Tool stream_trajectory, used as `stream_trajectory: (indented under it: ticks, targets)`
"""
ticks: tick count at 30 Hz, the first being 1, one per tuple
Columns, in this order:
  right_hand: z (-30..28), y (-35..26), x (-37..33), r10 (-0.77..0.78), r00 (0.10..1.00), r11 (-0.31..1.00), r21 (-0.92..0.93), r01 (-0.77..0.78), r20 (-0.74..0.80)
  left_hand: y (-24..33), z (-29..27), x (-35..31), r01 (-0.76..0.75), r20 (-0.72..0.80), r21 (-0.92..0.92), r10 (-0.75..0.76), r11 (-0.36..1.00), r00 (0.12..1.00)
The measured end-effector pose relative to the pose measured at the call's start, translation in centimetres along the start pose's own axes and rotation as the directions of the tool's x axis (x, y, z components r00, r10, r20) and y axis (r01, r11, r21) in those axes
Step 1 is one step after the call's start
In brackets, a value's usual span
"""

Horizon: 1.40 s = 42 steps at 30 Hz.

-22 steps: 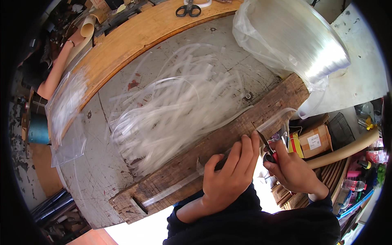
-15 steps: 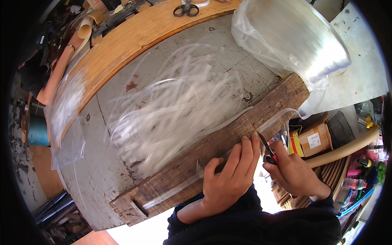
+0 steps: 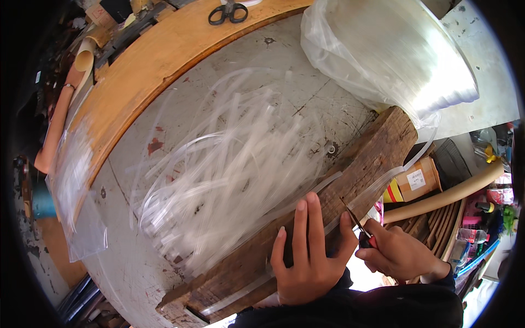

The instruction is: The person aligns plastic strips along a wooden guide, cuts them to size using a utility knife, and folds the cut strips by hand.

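Observation:
My left hand point(image 3: 307, 252) lies flat, fingers spread, on a rough wooden beam point(image 3: 306, 218) at the table's near edge, pressing down a clear plastic strip point(image 3: 355, 199) that runs along the beam. My right hand point(image 3: 399, 252) grips red-handled scissors point(image 3: 358, 227) whose blades meet the strip just right of my left thumb. The strip leads up to a large clear bag holding a roll of the same plastic point(image 3: 391, 54) at the upper right. A pile of cut clear strips point(image 3: 229, 164) covers the grey tabletop point(image 3: 131, 251) beyond the beam.
Black-handled scissors point(image 3: 228, 11) rest on a curved wooden board point(image 3: 158, 60) at the back. A clear plastic bag point(image 3: 74, 191) hangs at the left edge. A cardboard box point(image 3: 418, 177), a tan tube point(image 3: 448, 194) and coloured clutter sit lower right.
My left hand slid a little rightward along the beam over the strip; my right hand with the scissors stays at the same spot by the strip.

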State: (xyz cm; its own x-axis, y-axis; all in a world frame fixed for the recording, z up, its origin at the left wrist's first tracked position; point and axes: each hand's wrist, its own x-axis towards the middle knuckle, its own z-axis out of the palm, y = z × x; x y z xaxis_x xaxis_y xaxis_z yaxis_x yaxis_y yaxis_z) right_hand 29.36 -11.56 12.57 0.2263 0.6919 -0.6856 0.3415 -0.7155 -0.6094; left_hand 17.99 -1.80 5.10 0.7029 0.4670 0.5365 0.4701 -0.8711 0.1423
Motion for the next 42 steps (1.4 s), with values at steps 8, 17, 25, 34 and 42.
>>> stream_trajectory:
  ticks: [8, 17, 25, 34, 42]
  targets:
    - [-0.6, 0.2, 0.2, 0.006, 0.998, 0.999, 0.053, -0.01, 0.062, 0.5, -0.2, 0.6, 0.047, 0.043, -0.012, -0.046, 0.999, 0.998]
    - [-1.1, -0.3, 0.8, 0.119, 0.988, 0.992, 0.038, -0.124, 0.102, 0.5, -0.1, 0.2, 0.079, -0.007, -0.018, -0.079, 0.997, 0.997]
    - [1.3, 0.8, -0.4, -0.104, 0.994, 0.959, 0.264, 0.105, -0.019, -0.4, -0.2, -1.2, -0.033, 0.064, 0.026, 0.032, 0.999, 0.997]
    - [1.8, 10.5, -0.5, -0.05, 0.611, 0.688, 0.416, 0.594, -0.79, -2.3, -2.4, 1.3, 0.055, 0.11, -0.198, -0.033, 0.979, 0.993]
    - [-2.8, 21.0, 3.5, 0.181, 0.304, 0.733, 0.335, 0.593, -0.935, -2.6, -1.8, 4.6, 0.043, -0.179, -0.218, -0.084, 0.975, 0.98]
